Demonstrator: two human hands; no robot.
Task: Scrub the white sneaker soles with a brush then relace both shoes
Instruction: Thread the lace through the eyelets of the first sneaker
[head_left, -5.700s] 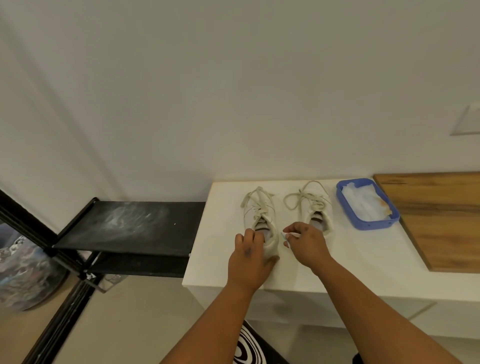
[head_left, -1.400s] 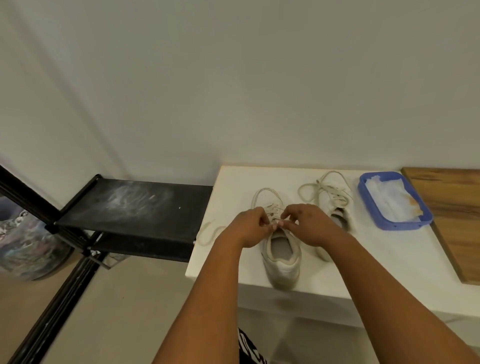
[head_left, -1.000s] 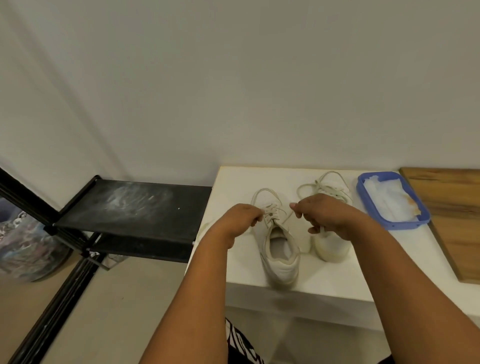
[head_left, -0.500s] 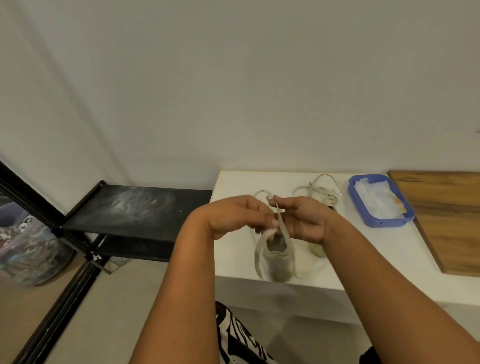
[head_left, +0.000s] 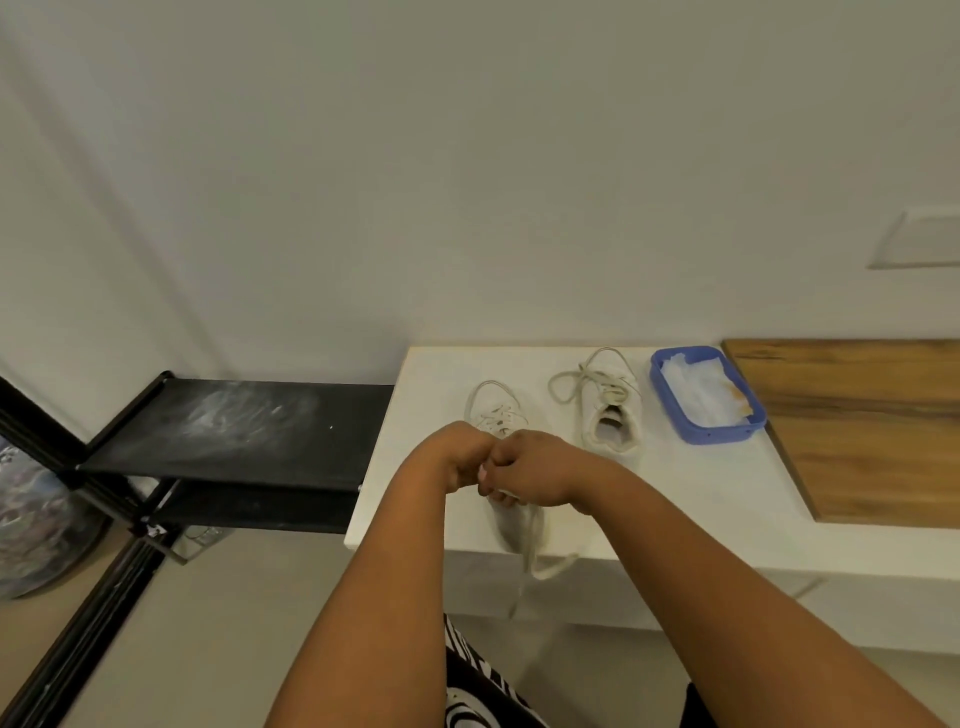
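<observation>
Both hands (head_left: 498, 462) pinch the near sneaker's lace (head_left: 530, 535); the blue tray (head_left: 670, 405) holds white wipes (head_left: 698, 392).

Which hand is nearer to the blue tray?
Right. The right hand is left of the blue tray, past the second sneaker; the left hand is farther left.

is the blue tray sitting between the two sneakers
No, the blue tray sits to the right of both: the right sneaker lies between it and the left sneaker.
</observation>
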